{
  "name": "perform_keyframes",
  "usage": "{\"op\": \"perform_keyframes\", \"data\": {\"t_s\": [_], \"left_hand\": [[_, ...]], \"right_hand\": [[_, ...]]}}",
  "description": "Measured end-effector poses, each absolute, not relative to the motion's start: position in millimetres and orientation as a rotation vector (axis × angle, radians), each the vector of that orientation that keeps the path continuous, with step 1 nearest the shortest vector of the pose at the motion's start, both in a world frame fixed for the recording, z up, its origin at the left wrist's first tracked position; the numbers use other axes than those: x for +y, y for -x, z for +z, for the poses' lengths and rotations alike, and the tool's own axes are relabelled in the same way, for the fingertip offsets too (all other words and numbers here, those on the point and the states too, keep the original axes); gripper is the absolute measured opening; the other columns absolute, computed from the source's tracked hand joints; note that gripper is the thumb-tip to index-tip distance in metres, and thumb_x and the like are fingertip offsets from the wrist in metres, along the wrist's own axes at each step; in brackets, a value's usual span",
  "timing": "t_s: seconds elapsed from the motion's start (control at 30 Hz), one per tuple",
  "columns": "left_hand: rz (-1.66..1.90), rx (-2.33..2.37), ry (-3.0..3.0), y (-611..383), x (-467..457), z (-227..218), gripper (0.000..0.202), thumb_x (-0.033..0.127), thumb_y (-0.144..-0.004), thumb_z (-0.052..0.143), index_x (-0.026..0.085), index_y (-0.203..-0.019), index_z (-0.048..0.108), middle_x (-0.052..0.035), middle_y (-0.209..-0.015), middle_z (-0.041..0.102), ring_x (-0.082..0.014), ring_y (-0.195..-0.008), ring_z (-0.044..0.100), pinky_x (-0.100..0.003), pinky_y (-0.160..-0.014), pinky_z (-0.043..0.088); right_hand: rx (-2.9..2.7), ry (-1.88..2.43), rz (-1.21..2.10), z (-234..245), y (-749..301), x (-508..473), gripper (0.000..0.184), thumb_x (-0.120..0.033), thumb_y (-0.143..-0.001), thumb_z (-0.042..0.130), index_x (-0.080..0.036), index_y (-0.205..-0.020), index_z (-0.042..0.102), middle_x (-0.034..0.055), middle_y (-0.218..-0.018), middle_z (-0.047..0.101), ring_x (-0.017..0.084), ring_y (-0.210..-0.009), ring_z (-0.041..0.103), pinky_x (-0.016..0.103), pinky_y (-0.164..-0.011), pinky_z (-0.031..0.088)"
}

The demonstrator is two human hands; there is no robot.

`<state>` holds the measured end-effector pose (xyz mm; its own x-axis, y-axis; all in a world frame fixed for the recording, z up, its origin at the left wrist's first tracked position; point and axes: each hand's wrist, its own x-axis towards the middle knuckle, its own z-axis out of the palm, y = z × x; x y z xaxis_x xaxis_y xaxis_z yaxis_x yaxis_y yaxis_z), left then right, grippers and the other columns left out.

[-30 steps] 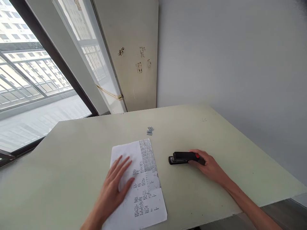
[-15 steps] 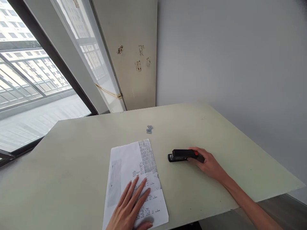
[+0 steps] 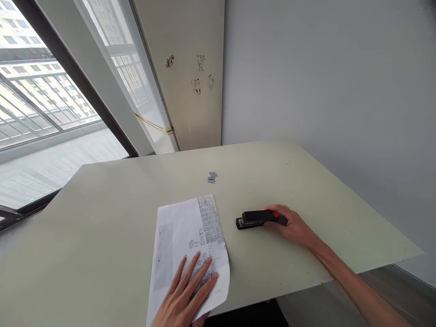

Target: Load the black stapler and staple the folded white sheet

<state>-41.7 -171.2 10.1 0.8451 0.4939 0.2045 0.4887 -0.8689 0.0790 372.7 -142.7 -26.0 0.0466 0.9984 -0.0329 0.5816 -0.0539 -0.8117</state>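
Note:
A printed sheet of paper (image 3: 185,240) lies on the pale green table (image 3: 109,218), its near end reaching over the table's front edge. My left hand (image 3: 187,295) rests flat on the lower part of the sheet, fingers spread. To the right, a black stapler (image 3: 254,218) with a red mark lies on the table. My right hand (image 3: 289,225) grips its rear end, fingers curled around it. A small pile of staple strips (image 3: 211,177) sits beyond the paper.
A grey wall runs along the table's right and far sides. A stained beige panel (image 3: 190,72) stands in the far corner. A large window (image 3: 41,104) fills the left side. The floor (image 3: 316,304) shows past the table's near right edge.
My left hand slid from the upper left of the sheet down to its near end. The paper's near right corner now hangs over the table edge. The stapler shifted slightly left.

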Motion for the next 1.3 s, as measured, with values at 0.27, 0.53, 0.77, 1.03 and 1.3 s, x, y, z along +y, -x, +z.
{"op": "perform_keyframes", "data": {"t_s": [0.27,0.53,0.77,1.03,1.3], "left_hand": [[0.303,0.812,-2.87,23.7,-181.0,8.0,0.074,0.006,-0.098,0.042,0.026,-0.168,0.025,-0.0012,-0.173,0.026,-0.033,-0.161,0.018,-0.061,-0.126,0.028],[0.264,0.815,-2.83,10.0,-183.9,4.1,0.075,0.01,-0.101,0.045,0.025,-0.169,0.02,-0.0043,-0.176,0.018,-0.0372,-0.161,0.013,-0.066,-0.125,0.028],[0.231,0.793,-2.76,-1.1,-183.7,4.3,0.078,0.014,-0.1,0.053,0.032,-0.169,0.02,-0.0014,-0.176,0.014,-0.0359,-0.162,0.01,-0.066,-0.127,0.025],[0.233,0.796,-2.795,-5.5,-185.2,3.9,0.079,0.02,-0.101,0.058,0.033,-0.169,0.019,-0.0035,-0.177,0.012,-0.0389,-0.161,0.012,-0.068,-0.125,0.029],[0.266,0.782,-2.834,-5.3,-184.7,6.6,0.075,0.033,-0.101,0.064,0.035,-0.167,0.027,-0.0047,-0.176,0.015,-0.0405,-0.16,0.017,-0.068,-0.123,0.034]], "right_hand": [[-1.651,1.7,0.921,-17.1,-363.3,-149.1,0.037,-0.062,-0.092,0.067,-0.038,-0.121,0.07,0.0028,-0.121,0.071,0.03,-0.118,0.061,0.047,-0.104,0.048],[-1.743,1.67,0.974,-5.0,-364.4,-151.6,0.032,-0.06,-0.094,0.066,-0.037,-0.116,0.07,0.0025,-0.121,0.071,0.031,-0.118,0.059,0.047,-0.104,0.046],[-1.771,1.646,0.99,-5.8,-364.8,-153.1,0.031,-0.057,-0.094,0.069,-0.039,-0.118,0.071,0.0002,-0.122,0.073,0.03,-0.119,0.06,0.045,-0.104,0.047],[-1.756,1.655,0.979,-0.1,-360.8,-154.6,0.033,-0.057,-0.093,0.068,-0.036,-0.118,0.073,0.0031,-0.122,0.074,0.031,-0.118,0.062,0.047,-0.104,0.05],[-1.752,1.642,0.971,0.1,-360.5,-153.8,0.035,-0.06,-0.091,0.071,-0.037,-0.117,0.074,0.0025,-0.121,0.075,0.031,-0.117,0.064,0.046,-0.104,0.05]]}}
